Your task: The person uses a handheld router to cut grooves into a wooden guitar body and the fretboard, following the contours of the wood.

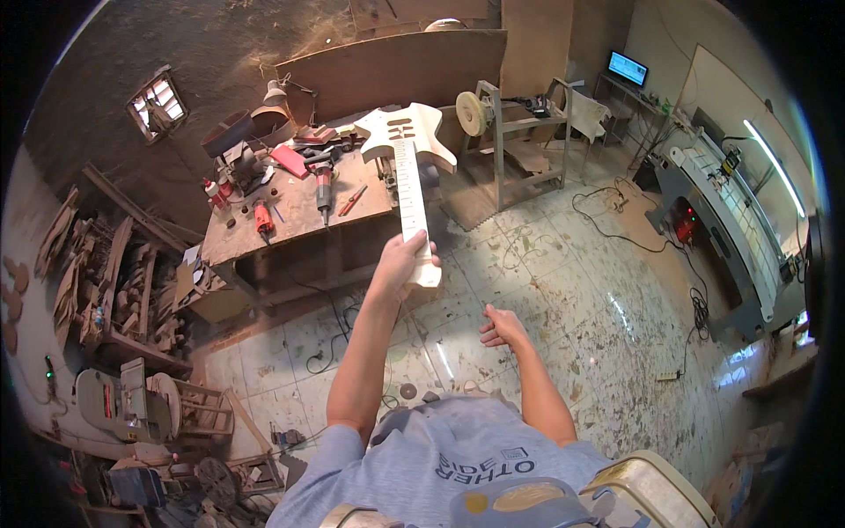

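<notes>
Unfinished electric guitar point(411, 189), gripped round the neck near the headstock by the left hand point(407, 261), fingers closed; long axis running away from the hand with a slight lean leftward, headstock nearest the chest, pale body farthest, pickup slots and frets showing. From the left hand, body almost straight ahead, overlapping in view the right end of the workbench point(295, 207); whether resting there or held clear, cannot tell. Right hand point(503, 328) well apart from the neck, half-curled, nothing seen in it, over the tiled floor point(546, 246) to the near right of the workbench. In count: one guitar, one hand on it, one hand off it. On the workbench, left of the neck: one slim red hand tool point(352, 201), one red-and-grey power tool point(323, 189), one orange power tool point(263, 220), one red block point(289, 160), two red-and-white bottles point(217, 188) at the left end. Right of the workbench: one wooden stand point(498, 154) with one round wheel point(473, 113); farther right, one lit screen point(628, 68), one grey machine point(722, 242), one lit tube lamp point(775, 167). Left of the workbench: timber offcuts point(114, 282), too tangled to count.
</notes>
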